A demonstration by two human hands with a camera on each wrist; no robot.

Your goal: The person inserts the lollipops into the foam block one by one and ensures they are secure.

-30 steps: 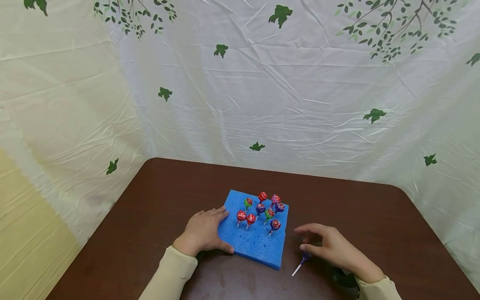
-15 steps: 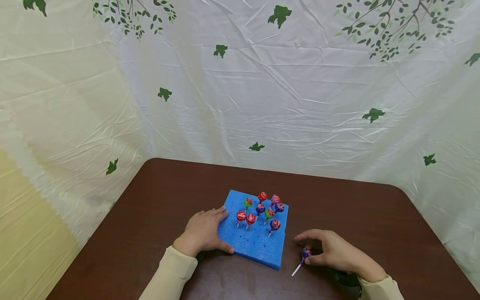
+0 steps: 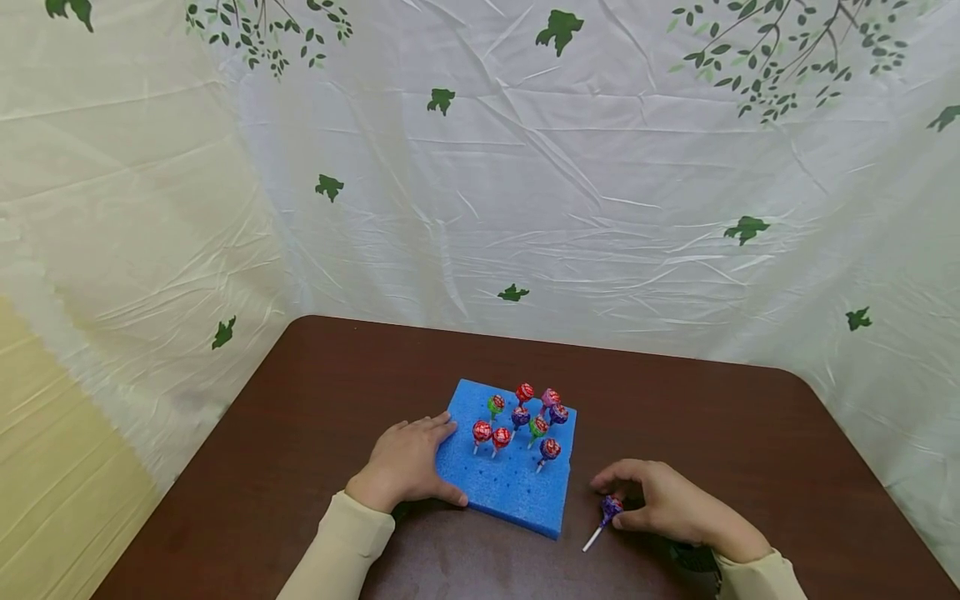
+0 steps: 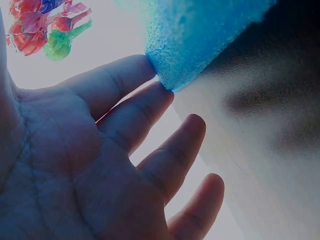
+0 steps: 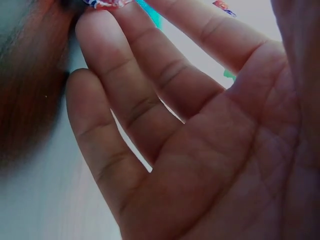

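A blue foam block [image 3: 517, 500] with small holes lies on the brown table, bearing several upright wrapped lollipops [image 3: 501, 437] in red, green, purple and pink. Along its left side rests my left hand [image 3: 408, 467], thumb at the near corner and fingers extended. The left wrist view shows two fingertips touching the foam [image 4: 185, 40], the other fingers spread apart. To the right of the block, a purple lollipop [image 3: 611, 506] lies with its white stick pointing toward me. My right hand [image 3: 667, 504] pinches its wrapped head between thumb and fingers; the right wrist view shows only an edge of wrapper [image 5: 107, 4].
The dark brown table [image 3: 360, 367] has rounded far corners. Behind it hangs a pale cloth [image 3: 390, 250] printed with green leaves. A dark band [image 3: 693, 557] shows at the right wrist.
My right hand has lowered slightly and its thumb has shifted to the right side of the loose lollipop, exposing the head. The left hand and foam block have stayed put.
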